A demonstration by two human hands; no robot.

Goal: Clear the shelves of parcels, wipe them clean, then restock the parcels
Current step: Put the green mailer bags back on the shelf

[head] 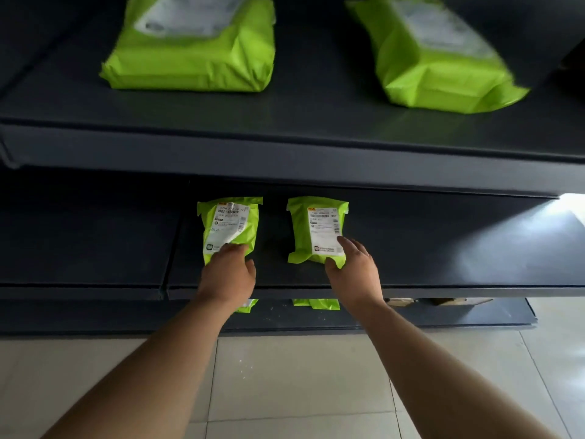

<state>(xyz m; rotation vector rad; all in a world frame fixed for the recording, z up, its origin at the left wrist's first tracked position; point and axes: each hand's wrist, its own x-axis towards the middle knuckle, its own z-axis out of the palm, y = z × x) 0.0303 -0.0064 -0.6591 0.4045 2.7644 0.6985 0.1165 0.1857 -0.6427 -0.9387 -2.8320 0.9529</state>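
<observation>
Dark grey metal shelving [285, 160] is being shown in three tiers above a floor of pale beige tiles [285, 381]. A patch of bright light [538, 229] is being cast across the middle shelf's right end.

1. dim overall; the dark shelves [316, 160] swallow most detail.
2. daylight enters from the right, leaving a blown-out glare patch [544, 223] on the middle shelf.
3. the upper green parcels [196, 52] are smeared by motion blur (their labels unreadable).
4. wide-angle bending bows shelf edges near the frame borders.
5. the tiled floor [300, 384] is evenly lit.
</observation>
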